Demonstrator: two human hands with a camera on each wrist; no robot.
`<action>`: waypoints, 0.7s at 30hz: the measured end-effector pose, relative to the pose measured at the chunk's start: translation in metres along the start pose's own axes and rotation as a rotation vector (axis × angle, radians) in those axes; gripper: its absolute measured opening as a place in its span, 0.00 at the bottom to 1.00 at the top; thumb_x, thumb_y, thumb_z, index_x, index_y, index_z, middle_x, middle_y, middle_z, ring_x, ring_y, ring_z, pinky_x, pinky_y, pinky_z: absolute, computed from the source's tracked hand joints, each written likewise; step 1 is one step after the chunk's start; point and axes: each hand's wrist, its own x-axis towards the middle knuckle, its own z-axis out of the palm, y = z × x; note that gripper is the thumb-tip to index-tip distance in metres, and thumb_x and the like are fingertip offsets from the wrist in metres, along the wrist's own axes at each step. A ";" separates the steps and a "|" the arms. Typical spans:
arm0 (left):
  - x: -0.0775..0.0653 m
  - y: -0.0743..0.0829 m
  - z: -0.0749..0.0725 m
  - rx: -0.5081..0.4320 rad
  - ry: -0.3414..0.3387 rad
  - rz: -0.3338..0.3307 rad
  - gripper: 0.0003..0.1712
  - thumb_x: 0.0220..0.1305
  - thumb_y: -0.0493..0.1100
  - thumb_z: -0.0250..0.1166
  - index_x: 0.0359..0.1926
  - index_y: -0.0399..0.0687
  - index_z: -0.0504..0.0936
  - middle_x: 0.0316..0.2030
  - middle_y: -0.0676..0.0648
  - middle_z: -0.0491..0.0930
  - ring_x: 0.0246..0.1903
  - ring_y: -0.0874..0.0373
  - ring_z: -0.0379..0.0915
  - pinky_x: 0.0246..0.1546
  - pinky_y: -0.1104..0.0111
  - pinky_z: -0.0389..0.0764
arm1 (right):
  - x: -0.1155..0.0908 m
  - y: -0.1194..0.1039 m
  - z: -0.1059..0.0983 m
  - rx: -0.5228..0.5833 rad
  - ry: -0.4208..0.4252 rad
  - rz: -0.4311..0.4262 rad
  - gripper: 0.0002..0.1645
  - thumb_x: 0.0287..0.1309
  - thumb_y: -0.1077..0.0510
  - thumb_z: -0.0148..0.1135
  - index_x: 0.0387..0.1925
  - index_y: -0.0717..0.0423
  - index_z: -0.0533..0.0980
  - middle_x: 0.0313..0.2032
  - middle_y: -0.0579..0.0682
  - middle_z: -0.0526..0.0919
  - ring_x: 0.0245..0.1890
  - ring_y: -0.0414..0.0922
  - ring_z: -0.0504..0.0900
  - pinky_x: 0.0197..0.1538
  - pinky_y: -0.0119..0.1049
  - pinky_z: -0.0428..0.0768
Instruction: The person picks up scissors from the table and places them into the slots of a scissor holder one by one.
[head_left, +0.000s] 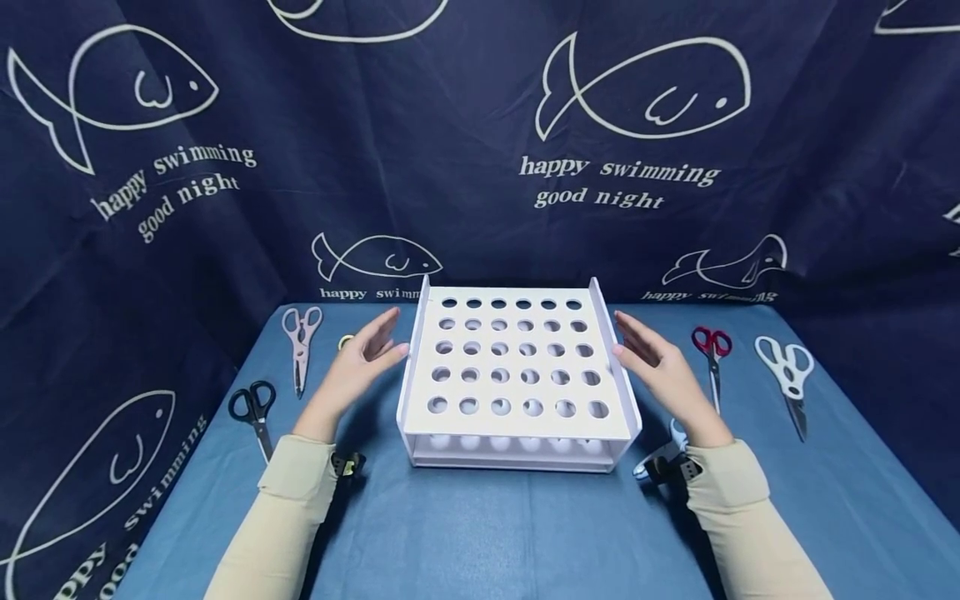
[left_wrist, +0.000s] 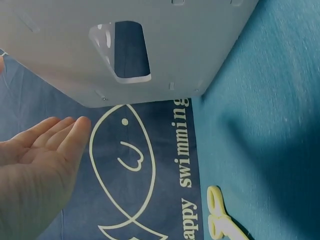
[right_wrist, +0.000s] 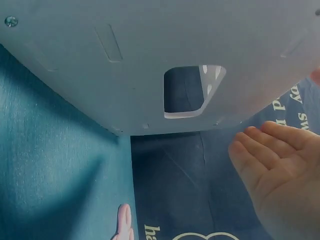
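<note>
A white rack (head_left: 514,362) with rows of round holes in its top panel stands on the blue cloth between my hands. My left hand (head_left: 360,362) is at its left side, fingers extended and thumb tip close to the panel. On the opposite side, my right hand (head_left: 660,371) mirrors this, its thumb by the right panel. Whether either thumb touches is hard to tell. In the left wrist view, the side panel (left_wrist: 175,55) shows a cut-out opening, with the left hand (left_wrist: 40,175) beside it. The right wrist view shows the other side panel (right_wrist: 135,85) and right hand (right_wrist: 285,175).
Pink scissors (head_left: 302,337) and black scissors (head_left: 253,404) lie left; yellow scissors (left_wrist: 220,220) are partly hidden behind the left hand. Red scissors (head_left: 712,343) and white scissors (head_left: 787,367) lie right. Blue scissors (head_left: 678,433) sit by the right wrist. A dark fish-print curtain (head_left: 480,167) hangs behind.
</note>
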 end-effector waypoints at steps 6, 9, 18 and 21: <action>-0.002 0.001 0.003 -0.024 -0.043 0.016 0.40 0.66 0.45 0.64 0.74 0.45 0.56 0.74 0.46 0.56 0.74 0.53 0.50 0.72 0.61 0.60 | -0.001 0.003 0.002 0.017 -0.005 -0.037 0.35 0.69 0.49 0.53 0.73 0.49 0.58 0.72 0.54 0.61 0.72 0.54 0.58 0.61 0.12 0.63; -0.002 -0.001 0.003 -0.011 -0.051 0.008 0.40 0.66 0.46 0.64 0.74 0.46 0.57 0.74 0.47 0.56 0.74 0.53 0.51 0.71 0.61 0.61 | 0.000 0.004 0.004 0.028 -0.009 -0.040 0.34 0.70 0.49 0.53 0.73 0.49 0.58 0.72 0.55 0.61 0.72 0.55 0.59 0.59 0.10 0.63; 0.000 -0.008 0.006 -0.030 -0.066 0.006 0.39 0.66 0.44 0.63 0.73 0.45 0.58 0.74 0.45 0.56 0.74 0.52 0.51 0.71 0.60 0.61 | -0.001 0.009 0.007 0.097 -0.017 -0.067 0.33 0.70 0.52 0.53 0.72 0.54 0.60 0.70 0.58 0.64 0.70 0.53 0.63 0.57 0.12 0.67; 0.000 -0.008 0.007 -0.032 -0.070 0.013 0.38 0.66 0.44 0.63 0.73 0.44 0.58 0.74 0.44 0.56 0.74 0.51 0.50 0.71 0.60 0.60 | -0.003 0.010 0.007 0.093 -0.010 -0.079 0.32 0.70 0.52 0.52 0.72 0.54 0.61 0.69 0.59 0.66 0.69 0.46 0.66 0.57 0.13 0.68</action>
